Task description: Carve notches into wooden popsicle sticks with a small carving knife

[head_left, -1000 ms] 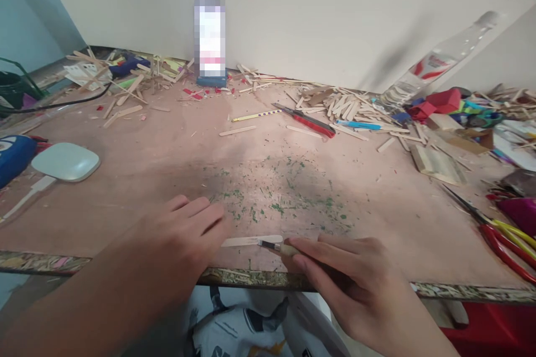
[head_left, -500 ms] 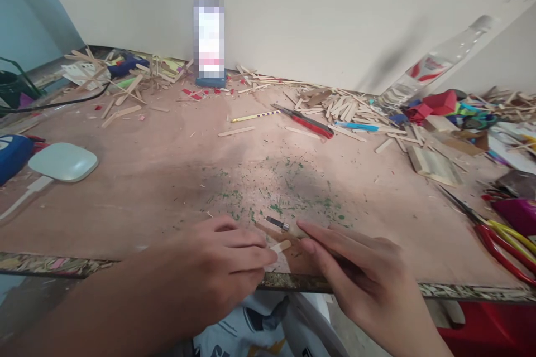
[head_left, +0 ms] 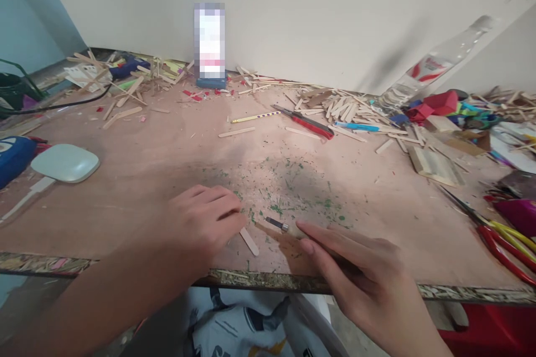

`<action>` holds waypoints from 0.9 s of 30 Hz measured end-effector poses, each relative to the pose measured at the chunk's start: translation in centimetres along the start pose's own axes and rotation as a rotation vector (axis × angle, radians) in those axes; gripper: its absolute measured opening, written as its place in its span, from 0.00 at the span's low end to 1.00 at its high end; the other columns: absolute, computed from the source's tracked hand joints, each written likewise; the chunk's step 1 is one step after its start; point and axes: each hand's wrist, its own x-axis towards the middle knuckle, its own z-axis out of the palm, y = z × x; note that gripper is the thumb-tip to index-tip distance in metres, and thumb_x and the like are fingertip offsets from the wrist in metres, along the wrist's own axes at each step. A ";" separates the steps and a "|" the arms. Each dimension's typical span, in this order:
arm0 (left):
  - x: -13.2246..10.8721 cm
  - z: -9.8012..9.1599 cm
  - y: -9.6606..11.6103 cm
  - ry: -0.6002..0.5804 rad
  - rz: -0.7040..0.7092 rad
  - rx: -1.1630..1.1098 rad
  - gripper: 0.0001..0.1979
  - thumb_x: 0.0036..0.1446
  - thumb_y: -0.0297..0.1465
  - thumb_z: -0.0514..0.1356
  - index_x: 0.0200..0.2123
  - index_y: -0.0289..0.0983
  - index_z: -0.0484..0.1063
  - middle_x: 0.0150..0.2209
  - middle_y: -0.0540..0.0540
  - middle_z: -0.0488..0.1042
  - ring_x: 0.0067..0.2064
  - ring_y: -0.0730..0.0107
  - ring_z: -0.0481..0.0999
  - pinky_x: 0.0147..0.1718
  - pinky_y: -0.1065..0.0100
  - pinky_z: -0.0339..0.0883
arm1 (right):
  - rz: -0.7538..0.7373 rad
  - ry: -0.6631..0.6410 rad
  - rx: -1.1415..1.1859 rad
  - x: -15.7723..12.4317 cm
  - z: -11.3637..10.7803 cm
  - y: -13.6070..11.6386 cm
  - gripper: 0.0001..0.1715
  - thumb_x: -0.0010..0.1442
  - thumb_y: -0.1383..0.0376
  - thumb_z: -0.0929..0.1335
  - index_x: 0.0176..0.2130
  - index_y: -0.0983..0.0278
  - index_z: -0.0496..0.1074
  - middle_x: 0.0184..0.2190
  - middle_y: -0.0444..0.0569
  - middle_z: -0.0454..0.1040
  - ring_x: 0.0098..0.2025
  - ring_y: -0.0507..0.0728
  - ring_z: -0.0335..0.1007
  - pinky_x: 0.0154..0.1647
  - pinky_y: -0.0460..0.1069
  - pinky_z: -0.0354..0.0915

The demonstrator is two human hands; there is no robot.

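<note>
My left hand (head_left: 209, 217) is closed over the near part of the table, its fingers pinching a wooden craft stick (head_left: 250, 242) whose rounded end points toward the table's front edge. The rest of that stick is hidden under the fingers. To its right, my right hand (head_left: 364, 273) is closed round a small chisel (head_left: 276, 223) with a dark flat blade and a silver collar. Its handle is mostly covered by my fingers. The blade points left, low over the tabletop, apart from the stick. Green shavings (head_left: 293, 189) are scattered just beyond both hands.
A red utility knife (head_left: 310, 124), a blue pen (head_left: 355, 126) and piled craft sticks (head_left: 343, 107) lie farther back. Scissors (head_left: 494, 234) rest at right. A phone (head_left: 209, 39) stands against the wall; a bottle (head_left: 435, 67) leans there. A white mouse-shaped device (head_left: 66, 163) sits left.
My left hand has moved left and slightly away from me, drawing the craft stick off from the chisel and turning it. My right hand and the chisel have stayed put.
</note>
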 end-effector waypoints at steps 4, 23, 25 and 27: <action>0.0 -1.2 0.1 -0.131 -0.070 -0.096 0.17 0.71 0.18 0.51 0.45 0.36 0.80 0.45 0.44 0.81 0.45 0.63 0.79 0.43 0.63 0.72 | 0.007 -0.019 0.011 0.0 -0.1 0.1 0.12 0.73 0.69 0.69 0.53 0.61 0.82 0.40 0.46 0.87 0.36 0.52 0.85 0.31 0.43 0.76; -1.1 -2.5 0.2 -0.238 -0.318 -0.380 0.23 0.60 0.12 0.54 0.44 0.40 0.83 0.43 0.50 0.79 0.41 0.69 0.77 0.38 0.69 0.68 | -0.069 -0.261 0.094 1.5 -0.5 0.2 0.17 0.75 0.70 0.68 0.59 0.56 0.79 0.31 0.40 0.76 0.29 0.45 0.72 0.26 0.41 0.61; -1.2 -2.4 0.1 -0.238 -0.330 -0.403 0.22 0.60 0.12 0.54 0.42 0.40 0.82 0.43 0.50 0.79 0.41 0.70 0.76 0.38 0.69 0.66 | -0.073 -0.269 0.079 1.8 -0.5 0.4 0.17 0.75 0.70 0.68 0.59 0.57 0.79 0.32 0.41 0.77 0.29 0.45 0.72 0.26 0.42 0.62; -1.4 -2.3 0.0 -0.231 -0.350 -0.428 0.22 0.62 0.12 0.54 0.42 0.42 0.81 0.44 0.51 0.79 0.42 0.71 0.76 0.38 0.69 0.66 | -0.081 -0.286 0.067 2.0 -0.5 0.5 0.17 0.75 0.70 0.69 0.60 0.57 0.78 0.33 0.41 0.77 0.29 0.45 0.72 0.27 0.42 0.63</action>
